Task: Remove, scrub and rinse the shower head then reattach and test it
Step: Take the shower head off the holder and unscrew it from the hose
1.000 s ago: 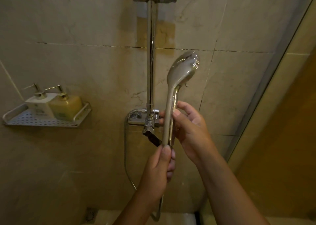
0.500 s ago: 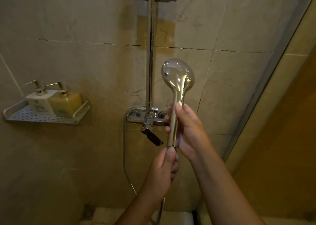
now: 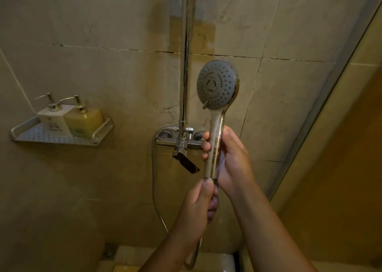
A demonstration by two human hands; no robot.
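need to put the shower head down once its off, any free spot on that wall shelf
The perforated metal wall shelf is bare along its front and left end. Its back right holds the white pump bottle and yellow pump bottle, touching. Around the chrome mixer tap it is crowded with both hands.

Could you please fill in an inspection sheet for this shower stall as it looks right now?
Surface: beige tiled wall with dark cracked grout lines and staining behind the rail.
Job's things: shower head held upright, off the rail, grey nozzle face toward the camera.
Clutter: white bottle and yellow bottle side by side on a perforated shelf.
Grippers: right hand wrapped around the handle; left hand pinching its bottom end where the hose joins.
Cables: metal hose loops from the tap down and back up toward the left hand.
Surroundings: floor drain at lower left; glass panel edge on the right.
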